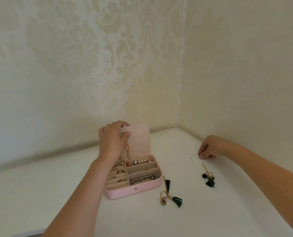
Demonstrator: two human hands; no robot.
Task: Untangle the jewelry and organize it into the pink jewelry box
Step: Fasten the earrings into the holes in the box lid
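A small rounded pink jewelry box [125, 194] with a silver snap on its front wall lies open on a white tabletop [56, 194], near the corner of two cream damask-papered walls [74, 65]. Its lid [140, 139], lined in pale beige and dotted with small holes, stands upright at the back of the box. The left hand [112, 139] grips the lid's upper left corner, with the fingers curled over the top edge and the thumb pressed on the inner lining. A gold dangling earring [128, 148] hangs on the lining just below that thumb.

Inside the box, rings [119, 171] sit in the padded rolls on the left. On the right, the back compartment holds a pearl bead strand [141, 161] and the front one a grey bead bracelet [144, 178].

Just right of the box's front corner lies a gold bar earring with a dark green tassel [167, 194]. A matching gold and green tassel earring [209, 177] lies farther right, well apart from the box. Beyond it, the right hand [209, 149] rests with its fingers curled down, their tips on the tabletop; I cannot tell whether they pinch anything.
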